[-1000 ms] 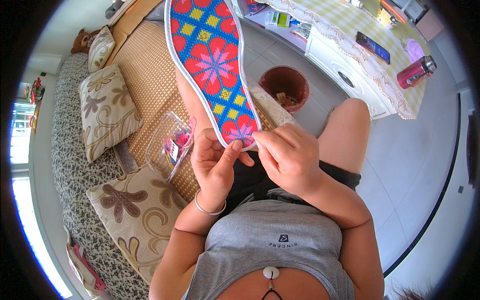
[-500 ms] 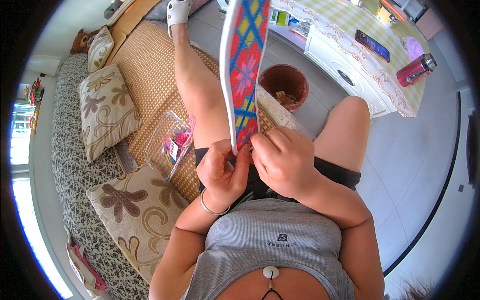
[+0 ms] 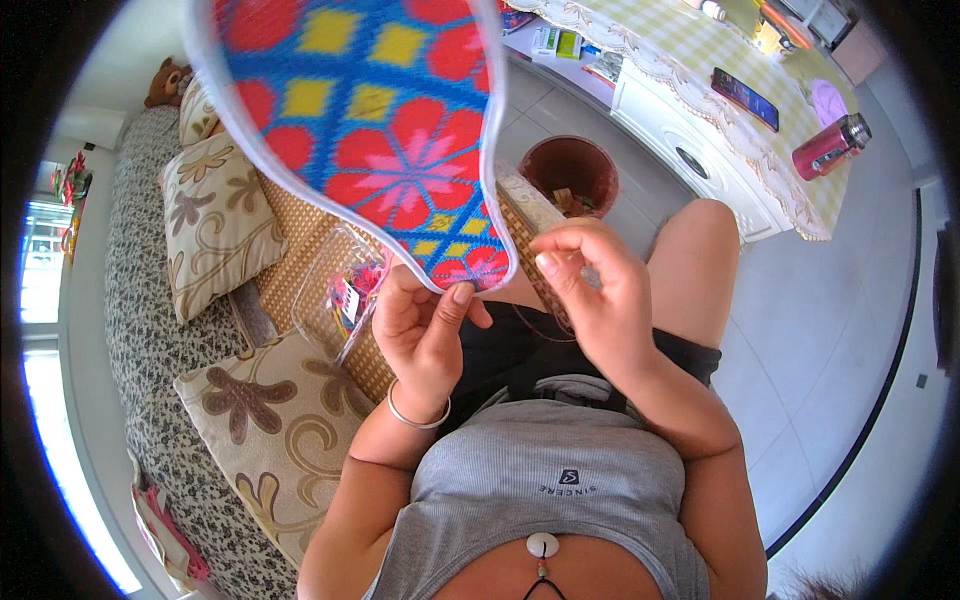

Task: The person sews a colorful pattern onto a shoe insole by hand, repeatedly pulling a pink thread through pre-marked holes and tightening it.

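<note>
insole [image 3: 410, 165] pinched by left hand [image 3: 422, 325]; right hand [image 3: 607, 295] curled just beside, grip unclear

Insole [image 3: 400, 150]: top centre, flower-patterned, white-edged
Left hand [image 3: 425, 325]: centre, pinching the insole's lower end
Right hand [image 3: 602, 285]: right of centre, just beside it
Desk [image 3: 690, 45]: upper right

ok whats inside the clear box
The box holds coloured thread and a white tag. What lies under the thread, or behind the left hand, is covered.
</note>
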Demonstrator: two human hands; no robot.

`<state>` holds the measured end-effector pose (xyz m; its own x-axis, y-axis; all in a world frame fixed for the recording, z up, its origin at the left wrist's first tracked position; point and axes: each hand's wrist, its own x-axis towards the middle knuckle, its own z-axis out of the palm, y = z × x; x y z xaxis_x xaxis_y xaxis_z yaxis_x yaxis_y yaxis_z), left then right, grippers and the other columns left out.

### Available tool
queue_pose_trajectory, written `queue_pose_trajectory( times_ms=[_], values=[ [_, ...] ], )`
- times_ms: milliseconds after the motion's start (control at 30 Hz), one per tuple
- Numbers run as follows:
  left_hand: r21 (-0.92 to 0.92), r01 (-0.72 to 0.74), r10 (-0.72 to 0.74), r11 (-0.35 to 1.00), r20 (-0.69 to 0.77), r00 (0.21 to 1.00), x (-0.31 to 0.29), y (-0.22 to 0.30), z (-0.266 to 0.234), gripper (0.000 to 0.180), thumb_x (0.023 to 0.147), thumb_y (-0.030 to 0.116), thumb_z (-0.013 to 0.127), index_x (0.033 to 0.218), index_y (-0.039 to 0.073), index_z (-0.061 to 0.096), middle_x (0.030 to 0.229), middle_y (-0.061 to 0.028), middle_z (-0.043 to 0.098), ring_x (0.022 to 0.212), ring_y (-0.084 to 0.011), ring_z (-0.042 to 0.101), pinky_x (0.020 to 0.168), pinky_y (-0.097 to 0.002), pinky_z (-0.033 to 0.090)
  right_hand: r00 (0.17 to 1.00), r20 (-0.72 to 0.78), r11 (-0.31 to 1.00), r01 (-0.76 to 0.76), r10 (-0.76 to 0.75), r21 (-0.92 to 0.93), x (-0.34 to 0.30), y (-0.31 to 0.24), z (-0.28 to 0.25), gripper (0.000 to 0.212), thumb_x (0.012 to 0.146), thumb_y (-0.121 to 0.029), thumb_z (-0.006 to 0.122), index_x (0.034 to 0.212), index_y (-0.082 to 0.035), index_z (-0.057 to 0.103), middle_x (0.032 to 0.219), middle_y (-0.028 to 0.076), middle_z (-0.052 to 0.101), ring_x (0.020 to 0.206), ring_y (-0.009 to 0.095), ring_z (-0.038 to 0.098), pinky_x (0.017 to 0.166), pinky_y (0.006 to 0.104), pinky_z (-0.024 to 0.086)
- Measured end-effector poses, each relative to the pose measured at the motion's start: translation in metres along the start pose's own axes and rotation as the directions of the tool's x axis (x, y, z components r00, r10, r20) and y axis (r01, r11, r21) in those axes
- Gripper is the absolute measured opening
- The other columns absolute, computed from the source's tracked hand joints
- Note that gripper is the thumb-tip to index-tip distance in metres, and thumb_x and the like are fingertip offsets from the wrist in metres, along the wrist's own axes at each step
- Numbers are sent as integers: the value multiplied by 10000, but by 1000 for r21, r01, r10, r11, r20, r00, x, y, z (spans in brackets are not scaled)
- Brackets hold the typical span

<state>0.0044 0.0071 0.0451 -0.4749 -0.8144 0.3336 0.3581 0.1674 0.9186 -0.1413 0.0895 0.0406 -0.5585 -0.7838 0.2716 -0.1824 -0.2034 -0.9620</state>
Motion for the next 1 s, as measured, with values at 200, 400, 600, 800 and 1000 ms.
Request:
queue_pose_trajectory(
  times_ms=[200,400,600,800,1000],
  values=[
    [-262,253,-227,931,124,966,-3,-1,7,158,854,-72,568,985,2,521,889,-117,630,617,-126,553,494,-225,451,791,503,285,-601,349,747,-2,6,10,199,847,-155,652,960,9,649,901,74,654,824,125,591,747,257,466],
    [-357,365,-325,860,169,931,-5,-1,-6,231,831,-15,613,1045,31,538,908,-89,642,612,-121,549,555,-240,459,898,149,472,-352,414,808,27,60,-9,75,849,-94,624,856,-20,629,959,121,645,803,149,604,659,257,498],
    [-592,203,-195,780,77,978,50,17,-105,169,870,10,493,1033,-22,519,717,-16,473,564,-86,376,560,-228,349,906,-179,254,83,384,964,16,62,-203,85,909,9,466,979,18,513,765,58,490,649,126,470,512,213,482],
    [-706,4,-291,709,-287,913,63,24,-194,122,888,44,469,950,-24,549,678,-30,462,533,-95,339,510,-232,314,681,-682,668,378,268,641,-76,123,-486,130,913,-5,421,1023,5,488,713,34,379,558,125,324,444,227,272],
    [-859,463,-329,216,383,863,39,-21,-69,348,777,-5,631,1099,2,498,697,17,407,561,-75,391,562,-218,351,846,-521,934,91,110,345,3,38,-193,293,866,-81,587,1148,-4,565,732,-28,515,595,21,431,498,156,330]
  ],
)
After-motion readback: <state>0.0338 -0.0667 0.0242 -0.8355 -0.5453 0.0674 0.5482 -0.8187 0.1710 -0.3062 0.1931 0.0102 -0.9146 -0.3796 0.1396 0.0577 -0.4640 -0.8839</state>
